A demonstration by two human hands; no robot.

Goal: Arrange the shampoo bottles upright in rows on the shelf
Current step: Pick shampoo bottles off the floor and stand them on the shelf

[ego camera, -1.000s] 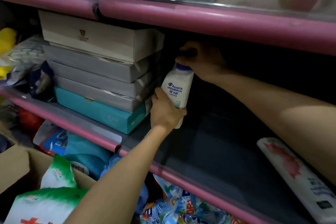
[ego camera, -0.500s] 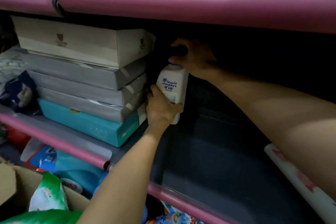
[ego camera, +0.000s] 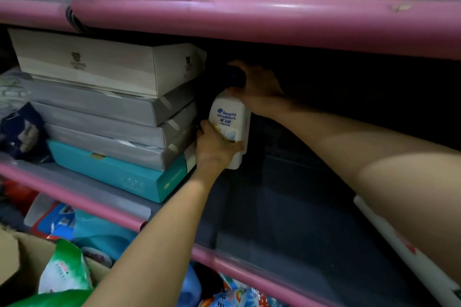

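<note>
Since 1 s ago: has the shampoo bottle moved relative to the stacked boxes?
Yes, slightly. The shampoo bottle sits closer to the stacked boxes than before, its foot now level with the teal box's end. Left hand grips its lower body, right hand its cap.

shampoo bottle [ego camera: 230, 122] pushed deeper, nearer boxes [ego camera: 112, 112]

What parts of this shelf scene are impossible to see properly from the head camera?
- Head view: the shampoo bottle cap is mostly covered by the right hand.
- The bottle's lower front is covered by the left hand.
- The back of the shelf is too dark to show anything behind the bottle.
- The white pack at right is cut off by the frame edge and the right forearm.
</note>
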